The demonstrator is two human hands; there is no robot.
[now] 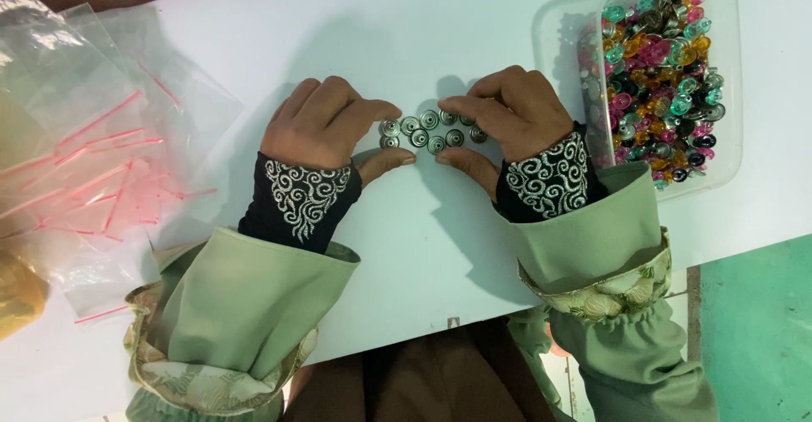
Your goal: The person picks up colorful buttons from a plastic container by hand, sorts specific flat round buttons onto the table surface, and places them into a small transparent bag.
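Both hands [326, 126] [516, 113] corral metal snaps [431, 130] mid-table [406, 16].

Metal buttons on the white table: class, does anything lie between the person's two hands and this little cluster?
Nothing visible does. The left hand and right hand flank the metal buttons, with fingertips and thumbs touching the cluster's edges. The plastic tub of coloured beads and the clear bags sit off to the sides.

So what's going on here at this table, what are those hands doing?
A person has both hands on a white table, cupped around a small cluster of round silver metal pieces. The left hand and right hand touch the cluster from either side with their fingertips. To the right stands a clear plastic tub filled with colourful and silver pieces. To the left lies a heap of small clear bags with red seal strips.
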